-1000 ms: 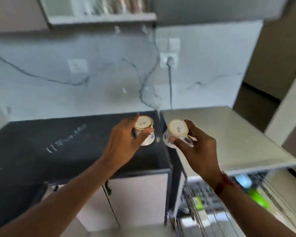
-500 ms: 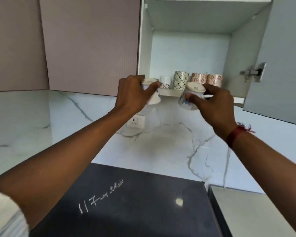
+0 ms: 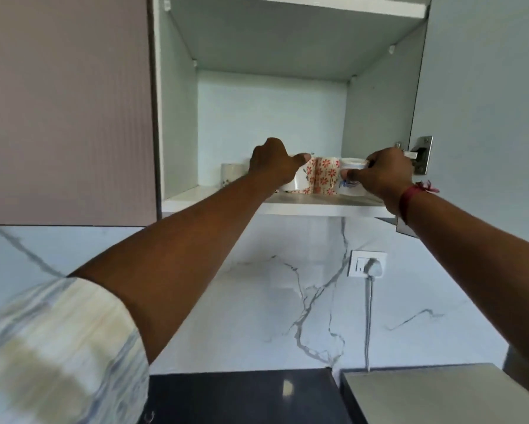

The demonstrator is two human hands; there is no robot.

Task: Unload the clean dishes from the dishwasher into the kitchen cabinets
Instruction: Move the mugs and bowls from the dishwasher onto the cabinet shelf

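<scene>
Both my arms reach up into the open wall cabinet. My left hand (image 3: 273,163) grips a white cup (image 3: 296,183) held upside down at the shelf's (image 3: 303,206) front, left of centre. My right hand (image 3: 382,172) grips a second white cup with a blue print (image 3: 350,175), also base up, at the shelf's right end. Whether the cups rest on the shelf I cannot tell. Between the two stand red-flowered mugs (image 3: 325,175).
A pale mug (image 3: 231,175) stands at the shelf's left. The cabinet door (image 3: 486,111) hangs open on the right with its hinge (image 3: 422,154) beside my right hand. Below are a marble backsplash, a wall socket with a plug (image 3: 368,267), a dark counter (image 3: 241,396) and the dishwasher top (image 3: 434,393).
Both hands have risen from below the shelf edge into the cabinet, carrying the cups onto the shelf level. My view has tilted up and closer to the cabinet.
</scene>
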